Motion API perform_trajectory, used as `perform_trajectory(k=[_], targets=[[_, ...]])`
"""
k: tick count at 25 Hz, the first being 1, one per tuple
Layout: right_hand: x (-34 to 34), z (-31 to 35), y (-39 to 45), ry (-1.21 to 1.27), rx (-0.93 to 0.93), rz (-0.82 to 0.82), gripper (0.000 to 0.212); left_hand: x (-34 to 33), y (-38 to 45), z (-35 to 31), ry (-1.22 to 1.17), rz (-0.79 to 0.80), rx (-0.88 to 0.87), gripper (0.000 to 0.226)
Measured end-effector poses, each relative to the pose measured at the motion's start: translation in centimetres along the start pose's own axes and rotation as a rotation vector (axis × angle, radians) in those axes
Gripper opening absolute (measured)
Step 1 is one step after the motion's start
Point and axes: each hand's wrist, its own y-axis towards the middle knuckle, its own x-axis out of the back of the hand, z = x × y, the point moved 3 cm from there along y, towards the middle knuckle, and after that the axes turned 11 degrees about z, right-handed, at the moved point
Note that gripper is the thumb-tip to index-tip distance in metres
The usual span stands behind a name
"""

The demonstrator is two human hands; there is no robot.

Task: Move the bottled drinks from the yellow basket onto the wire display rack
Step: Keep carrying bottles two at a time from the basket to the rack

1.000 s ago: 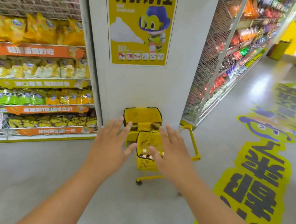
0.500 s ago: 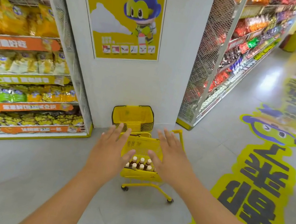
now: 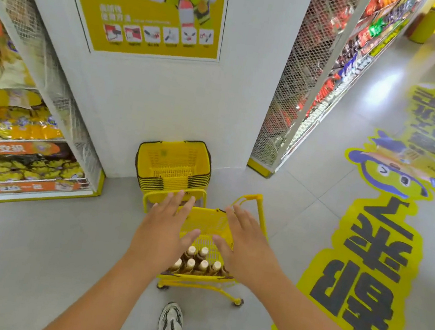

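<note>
A yellow basket (image 3: pixel 208 224) sits on a small yellow wheeled frame in the middle of the floor. Several brown bottled drinks (image 3: pixel 196 262) with pale caps stand in its near end. My left hand (image 3: pixel 165 226) hovers over the basket's left side, fingers straight and spread, holding nothing. My right hand (image 3: pixel 248 242) is over the right side, likewise spread with nothing in it. A wire display rack (image 3: pixel 306 93) with mesh sides and packed shelves stands at the right of the white pillar.
A stack of yellow baskets (image 3: pixel 173 167) stands against the white pillar (image 3: pixel 164 99) just behind the cart. A snack shelf unit (image 3: pixel 15 138) fills the left. The tiled aisle with a yellow floor sticker (image 3: pixel 368 246) runs to the right. My shoe (image 3: pixel 171 324) is below the cart.
The view has come closer and tilted down onto the basket. Both hands stay spread above it and now sit nearer the bottles. My shoe has come into view.
</note>
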Motion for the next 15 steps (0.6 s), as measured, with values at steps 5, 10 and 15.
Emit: perform_trajectory(k=[5, 10, 15], targets=[[-3.8, -2.7, 10.6, 0.052, -0.02, 0.142, 0.078, -4.9, 11.3, 5.1, -0.054, 0.114, 0.001, 0.075], [-12.4, -8.9, 19.1, 0.14, -0.1, 0.329, 0.076, -15.6, 18.9, 10.4, -0.151, 0.265, 0.081, 0.074], [-23.1, -14.5, 24.7, 0.184, -0.098, 0.503, 0.076, -27.2, 23.4, 14.4, -0.171, 0.423, 0.133, 0.072]])
